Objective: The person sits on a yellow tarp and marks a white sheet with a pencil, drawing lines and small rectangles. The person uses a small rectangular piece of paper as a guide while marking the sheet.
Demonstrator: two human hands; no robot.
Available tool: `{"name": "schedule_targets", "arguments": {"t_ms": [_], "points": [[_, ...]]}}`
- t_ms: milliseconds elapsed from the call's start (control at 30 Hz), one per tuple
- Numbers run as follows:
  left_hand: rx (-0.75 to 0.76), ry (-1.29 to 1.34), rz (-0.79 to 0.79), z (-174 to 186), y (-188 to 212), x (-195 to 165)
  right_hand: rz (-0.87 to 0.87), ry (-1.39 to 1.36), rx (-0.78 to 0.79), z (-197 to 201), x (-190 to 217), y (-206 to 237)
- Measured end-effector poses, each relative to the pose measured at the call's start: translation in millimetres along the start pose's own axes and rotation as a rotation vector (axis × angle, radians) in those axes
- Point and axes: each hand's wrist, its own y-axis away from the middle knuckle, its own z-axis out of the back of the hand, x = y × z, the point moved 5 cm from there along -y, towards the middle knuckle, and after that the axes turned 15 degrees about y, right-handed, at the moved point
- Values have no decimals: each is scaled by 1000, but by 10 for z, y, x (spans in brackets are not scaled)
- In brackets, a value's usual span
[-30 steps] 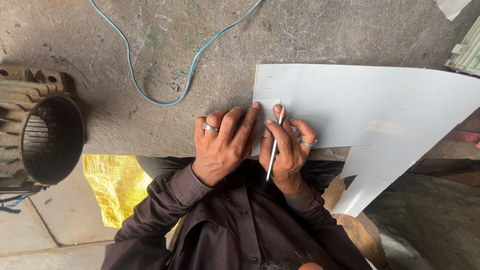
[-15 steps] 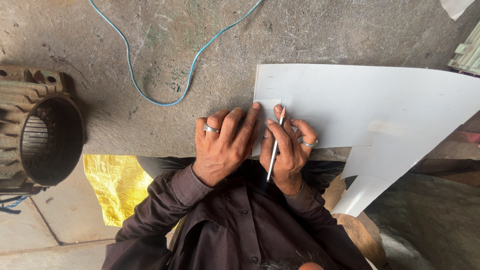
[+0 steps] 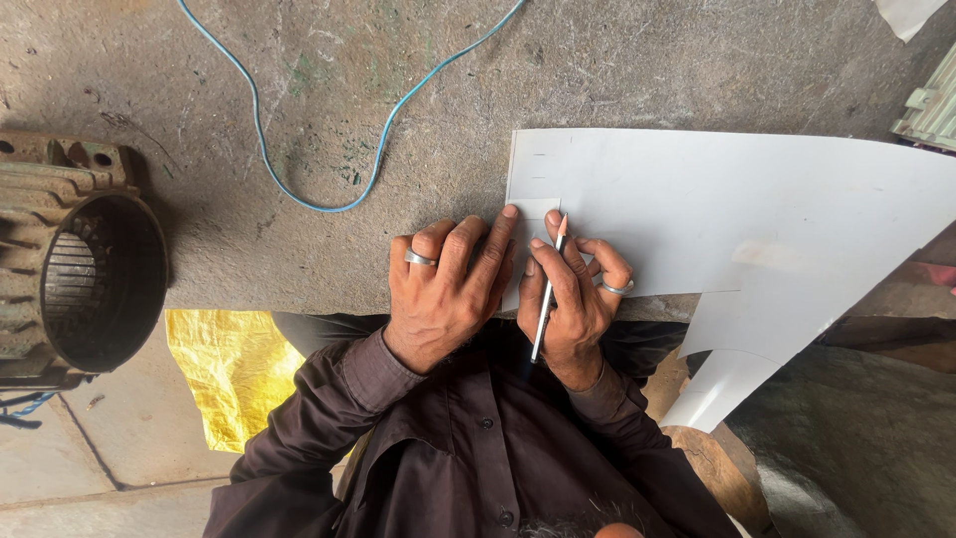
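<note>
A large white sheet (image 3: 717, 214) lies on the rough grey slab (image 3: 299, 120), its right part hanging over the edge. My right hand (image 3: 578, 304) holds a pencil (image 3: 548, 289) with its tip on the sheet near the left corner. There it touches a small white rectangular piece (image 3: 538, 211) lying on the sheet. My left hand (image 3: 448, 294) presses flat next to it, fingertips on the small piece and the sheet's left edge. Both hands wear a silver ring.
A blue cable (image 3: 329, 189) loops across the slab beyond the hands. A rusty electric motor housing (image 3: 80, 269) lies at the left. A yellow plastic bag (image 3: 234, 369) lies on the floor below the slab's edge. Pale green slatted parts (image 3: 931, 110) sit at the far right.
</note>
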Motion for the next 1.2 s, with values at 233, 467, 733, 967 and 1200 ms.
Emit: {"name": "schedule_targets", "arguments": {"t_ms": [233, 467, 733, 967, 1200], "points": [[1, 1, -7, -5, -1, 2, -13, -28, 3, -6, -15, -2], [6, 6, -3, -6, 2, 8, -13, -24, 20, -6, -11, 8], [-4, 6, -10, -11, 2, 7, -25, -15, 25, -20, -30, 29], [-1, -12, -15, -16, -2, 0, -13, -15, 29, 4, -15, 12], [12, -6, -5, -8, -8, 10, 0, -11, -3, -12, -5, -13]]}}
